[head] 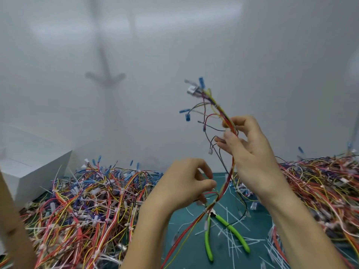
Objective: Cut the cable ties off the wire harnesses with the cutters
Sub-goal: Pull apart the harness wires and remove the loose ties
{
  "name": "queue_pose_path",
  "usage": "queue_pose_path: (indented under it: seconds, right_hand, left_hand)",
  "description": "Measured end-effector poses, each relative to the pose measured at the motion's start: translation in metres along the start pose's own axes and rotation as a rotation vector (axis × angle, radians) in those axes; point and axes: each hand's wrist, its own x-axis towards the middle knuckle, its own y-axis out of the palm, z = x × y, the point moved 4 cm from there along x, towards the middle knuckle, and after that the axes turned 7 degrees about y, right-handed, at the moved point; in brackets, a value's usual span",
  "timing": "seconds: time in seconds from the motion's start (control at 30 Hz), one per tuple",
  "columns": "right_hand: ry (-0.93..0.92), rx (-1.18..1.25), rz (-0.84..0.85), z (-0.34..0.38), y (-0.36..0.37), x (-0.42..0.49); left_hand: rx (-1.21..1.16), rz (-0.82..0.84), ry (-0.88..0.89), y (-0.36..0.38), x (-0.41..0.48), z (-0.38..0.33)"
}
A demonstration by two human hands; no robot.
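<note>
My right hand (pixel 250 150) holds a wire harness (pixel 217 105) upright, pinching the bundle of red, yellow and black wires between thumb and fingers. Blue terminals and a white connector fan out at its top. My left hand (pixel 186 183) pinches the same harness lower down, near a white cable tie (pixel 214 200). The green-handled cutters (pixel 227 232) lie on the green mat (pixel 194 249) below my hands, handles spread, touched by neither hand. The harness's lower wires trail down across the cutters.
A big pile of tied harnesses (pixel 87 206) covers the left of the mat, another pile (pixel 320 191) the right. Cut white cable ties (pixel 237 241) litter the mat around the cutters. A white box (pixel 33 171) stands at the far left against the white wall.
</note>
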Motion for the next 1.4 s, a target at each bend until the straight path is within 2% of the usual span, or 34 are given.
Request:
queue_pose_path:
  seconds: [0.1,0.17,0.23,0.3,0.43,0.53,0.67,0.73,0.83,0.93,1.07,1.2,1.27,1.33,1.4]
  right_hand:
    - [0.037,-0.078,-0.024,-0.010,0.004,0.000]
    - [0.094,0.055,-0.045,-0.014,0.008,0.000]
    - [0.139,0.155,-0.058,-0.016,0.010,0.000]
    - [0.161,0.145,-0.018,-0.018,0.011,0.000]
    - [0.129,-0.243,0.120,-0.020,0.011,0.001]
    - [0.154,-0.426,0.160,-0.023,0.017,0.000]
    - [0.279,-0.727,0.332,-0.036,0.029,-0.009]
    - [0.310,-0.828,0.389,-0.038,0.031,-0.015]
    - [0.361,-0.698,0.536,-0.036,0.034,-0.020]
    - [0.406,-0.460,0.647,-0.032,0.044,-0.026]
    - [0.377,-0.407,0.395,-0.032,0.045,-0.021]
    - [0.314,-0.436,0.216,-0.030,0.037,-0.015]
    - [0.265,-0.513,0.207,-0.026,0.032,-0.014]
    - [0.259,-0.561,0.330,-0.022,0.030,-0.014]
    - [0.306,-0.606,0.505,-0.020,0.028,-0.019]
  left_hand:
    - [-0.017,0.204,0.003,0.008,-0.001,-0.002]
    - [0.126,0.371,-0.061,0.018,-0.005,0.001]
    - [0.256,0.441,-0.065,0.025,-0.005,0.006]
    - [0.209,0.397,-0.043,0.026,-0.001,0.010]
    - [0.011,0.183,-0.077,0.011,0.003,0.025]
    - [-0.159,-0.023,-0.037,-0.005,0.004,0.029]
    - [-0.040,-0.270,0.024,-0.019,0.005,0.034]
    - [-0.155,-0.329,-0.004,-0.020,0.005,0.035]
    - [-0.500,-0.429,-0.022,-0.021,0.007,0.031]
    - [-0.759,-0.378,0.047,-0.020,0.008,0.021]
    - [-1.068,-0.238,0.186,-0.019,0.005,0.002]
    - [-1.100,-0.234,0.198,-0.025,0.006,-0.009]
    - [-1.106,-0.278,0.168,-0.030,0.004,-0.006]
    - [-1.147,-0.368,0.078,-0.036,0.002,0.004]
    - [-1.070,-0.453,-0.005,-0.040,0.000,0.015]
